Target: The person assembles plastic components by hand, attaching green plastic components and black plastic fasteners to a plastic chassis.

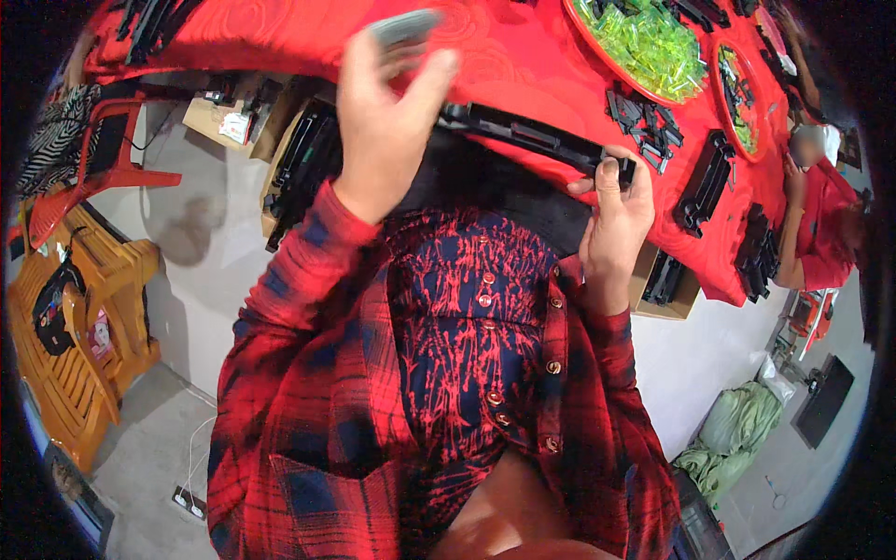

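My right hand (617, 213) grips the right end of a long black plastic housing (537, 138), thumb on top. The housing lies slantwise at the near edge of the red-covered table, with slots along its length. My left hand (387, 117) is raised over the housing's left end, thumb apart from the fingers. Motion smears its fingers. A blurred greyish flat shape (407, 28) shows at its fingertips; I cannot make out what it is or whether it is held.
A red tray of yellow-green clear pieces (644, 51), a smaller red tray (737, 98), small black parts (646, 129) and black housings (705, 184) lie on the red cloth (523, 79). Boxes of black parts (303, 154) stand below. A co-worker in red (826, 224) sits at right.
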`<state>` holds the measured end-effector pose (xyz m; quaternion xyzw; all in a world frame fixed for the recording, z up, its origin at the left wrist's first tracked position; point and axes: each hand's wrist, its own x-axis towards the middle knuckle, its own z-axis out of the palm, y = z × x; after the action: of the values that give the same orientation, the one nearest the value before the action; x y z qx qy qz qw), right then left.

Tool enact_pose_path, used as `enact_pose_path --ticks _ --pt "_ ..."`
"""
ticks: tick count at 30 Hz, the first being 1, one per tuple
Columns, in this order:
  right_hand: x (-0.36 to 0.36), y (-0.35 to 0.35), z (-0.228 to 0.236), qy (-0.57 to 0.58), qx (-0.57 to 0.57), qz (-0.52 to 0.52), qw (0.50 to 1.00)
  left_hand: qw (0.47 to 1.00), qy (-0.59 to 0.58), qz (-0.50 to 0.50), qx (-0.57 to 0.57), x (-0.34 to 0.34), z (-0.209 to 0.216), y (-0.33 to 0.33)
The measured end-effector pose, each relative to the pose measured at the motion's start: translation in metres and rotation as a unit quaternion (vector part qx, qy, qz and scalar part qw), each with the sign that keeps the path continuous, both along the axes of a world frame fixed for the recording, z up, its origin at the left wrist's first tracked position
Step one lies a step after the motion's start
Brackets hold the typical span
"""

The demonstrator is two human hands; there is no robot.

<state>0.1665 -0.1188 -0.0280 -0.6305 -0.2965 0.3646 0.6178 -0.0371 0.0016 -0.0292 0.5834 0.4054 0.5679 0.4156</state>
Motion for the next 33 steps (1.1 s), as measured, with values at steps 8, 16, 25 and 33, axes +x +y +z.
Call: enact_pose_path --ticks 8,16,25,33 --pt "-0.026 0.004 -0.008 -0.011 0.069 -0.033 0.997 0.885 -0.202 -0.182 -0.378 0.022 -0.009 -0.066" --pt "-0.045 -0.017 -0.033 -0.172 0.032 0.048 0.983 0.870 -0.292 -0.195 -0.347 0.049 -0.013 -0.051" --pt "-0.039 -0.013 -0.013 -0.449 0.034 0.270 0.851 0.946 -0.092 -0.140 -0.279 0.043 -0.011 -0.048" --pt "-0.024 -0.005 -0.004 -0.301 0.006 0.184 0.936 0.969 0.073 -0.146 -0.184 0.037 -0.030 -0.054"
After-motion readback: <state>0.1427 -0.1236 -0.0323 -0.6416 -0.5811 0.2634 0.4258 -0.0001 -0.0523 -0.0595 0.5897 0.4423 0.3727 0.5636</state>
